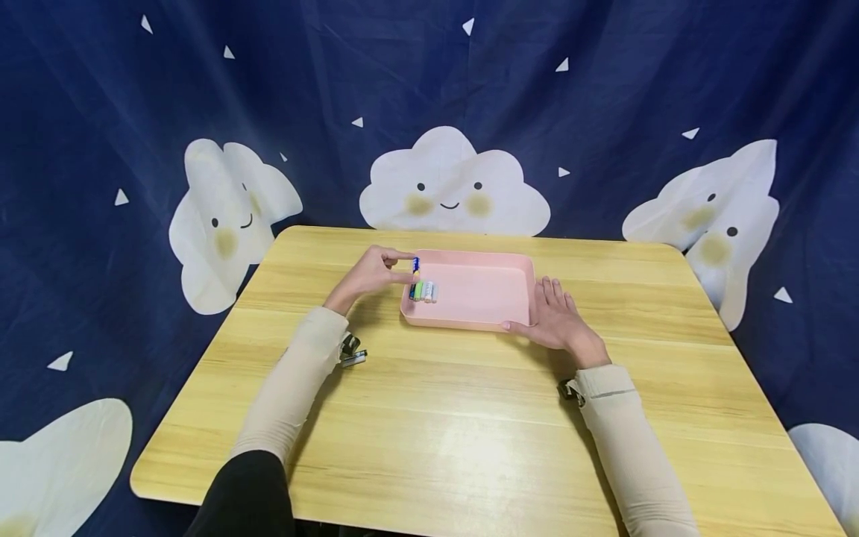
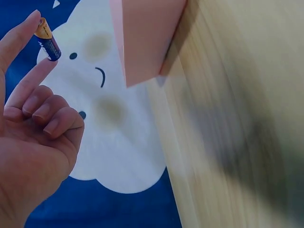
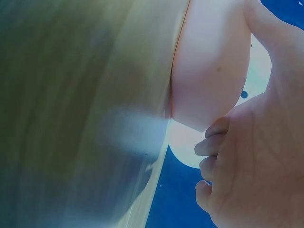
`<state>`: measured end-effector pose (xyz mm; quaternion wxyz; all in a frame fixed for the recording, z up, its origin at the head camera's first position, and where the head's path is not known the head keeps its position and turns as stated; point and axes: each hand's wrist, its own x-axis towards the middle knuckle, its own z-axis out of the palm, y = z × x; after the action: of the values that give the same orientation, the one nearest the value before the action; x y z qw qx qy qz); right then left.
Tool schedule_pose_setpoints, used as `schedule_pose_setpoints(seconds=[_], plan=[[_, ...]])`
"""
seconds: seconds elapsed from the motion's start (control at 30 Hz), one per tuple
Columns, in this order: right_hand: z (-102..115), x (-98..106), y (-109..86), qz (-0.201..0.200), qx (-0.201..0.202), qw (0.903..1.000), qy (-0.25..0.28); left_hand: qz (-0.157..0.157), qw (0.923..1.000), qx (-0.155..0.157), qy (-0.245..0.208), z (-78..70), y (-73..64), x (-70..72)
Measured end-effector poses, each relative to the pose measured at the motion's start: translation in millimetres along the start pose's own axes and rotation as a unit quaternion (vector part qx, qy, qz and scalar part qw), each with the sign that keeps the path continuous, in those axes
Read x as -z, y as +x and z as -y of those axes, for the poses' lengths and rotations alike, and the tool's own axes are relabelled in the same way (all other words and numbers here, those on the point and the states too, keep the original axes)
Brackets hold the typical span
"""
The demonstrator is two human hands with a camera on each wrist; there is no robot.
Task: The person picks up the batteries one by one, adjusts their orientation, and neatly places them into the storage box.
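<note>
While our left hand (image 1: 369, 274) pinches a blue-and-gold battery (image 1: 416, 265) at the left edge of the pink tray (image 1: 446, 323), our right hand (image 1: 555, 319), fingers wide, touches its right end. Several batteries (image 1: 428, 291) already lie inside; loose batteries (image 1: 354, 359) remain beyond its near-left corner.

Left hand (image 2: 40, 128) pinching blue-and-gold battery (image 2: 48, 42) by its ends between two fingertips, other fingers curling toward palm. Pink tray (image 2: 147, 42) resting on wooden table (image 2: 228, 38), standing apart from battery. Blurred shadow (image 2: 256, 161) darkening table. White cloud (image 2: 133, 152) with smile showing on blue cloth (image 2: 118, 209) behind.
</note>
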<state>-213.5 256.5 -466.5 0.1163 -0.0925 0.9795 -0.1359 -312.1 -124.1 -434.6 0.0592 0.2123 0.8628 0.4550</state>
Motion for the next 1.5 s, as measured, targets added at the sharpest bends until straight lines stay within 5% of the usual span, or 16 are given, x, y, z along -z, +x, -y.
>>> schedule_pose_setpoints(seconds=[0.43, 0.93, 1.5], plan=[[0.2, -0.2, -0.7, 0.002, -0.001, 1.0000, 0.005, 0.031, 0.9995, -0.005, -0.001, -12.3, 11.2, -22.7], [-0.8, -0.5, -0.4, 0.006, -0.003, 1.0000, 0.004, 0.078, 0.9881, 0.011, 0.132, -10.7, 28.2, -49.6], [-1.0, -0.3, 0.2, 0.003, 0.000, 0.9999, 0.010, 0.088, 0.9807, 0.041, 0.170, -5.8, 29.6, -64.4]])
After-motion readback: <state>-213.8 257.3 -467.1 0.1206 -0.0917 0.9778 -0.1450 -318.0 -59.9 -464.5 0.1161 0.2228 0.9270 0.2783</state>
